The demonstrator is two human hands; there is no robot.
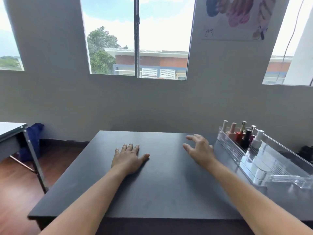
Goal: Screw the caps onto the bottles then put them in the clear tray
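A clear plastic tray (277, 160) lies along the right side of the dark table (152, 192). At its far end stand several capped nail polish bottles: two pale pink ones (231, 131), a red one with a gold cap (240, 134), a dark one with a black cap (246, 140) and a white one (257, 140). My left hand (128, 158) rests flat on the table, palm down, holding nothing. My right hand (199, 149) hovers just left of the tray, fingers spread and curled, with nothing in it.
A grey-topped metal-legged table (15, 138) stands at the left over a wooden floor, with a blue bag (34, 138) behind it. A grey wall with windows rises right behind the dark table. A dark object (306, 152) sits at the far right.
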